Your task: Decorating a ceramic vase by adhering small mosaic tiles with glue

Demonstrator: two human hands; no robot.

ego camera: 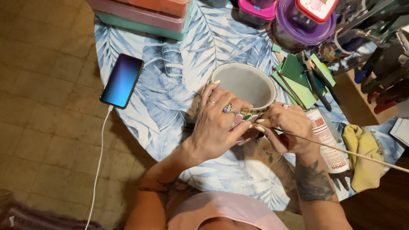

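My left hand [217, 125]: wrapped over the near side of the pot, fingers curled on its rim and wall, seemingly to keep it from turning while I work.
My right hand [286, 127]: closed in a pinch around a thin wooden stick [341, 150], its tip at the pot's near wall, its long end trailing off to my right.
Pot [249, 83]: sits on the round table just past my hands, mouth facing up; plain grey inside, small coloured mosaic pieces on its outer wall.
Table [170, 85]: leaf-print cloth in blue and white.
Within reach, right: white glue bottle [330, 140], yellow rag [362, 155], green tile pieces [298, 79].
Left: phone [122, 80], charging.
Far edge: stacked plastic boxes [145, 12].
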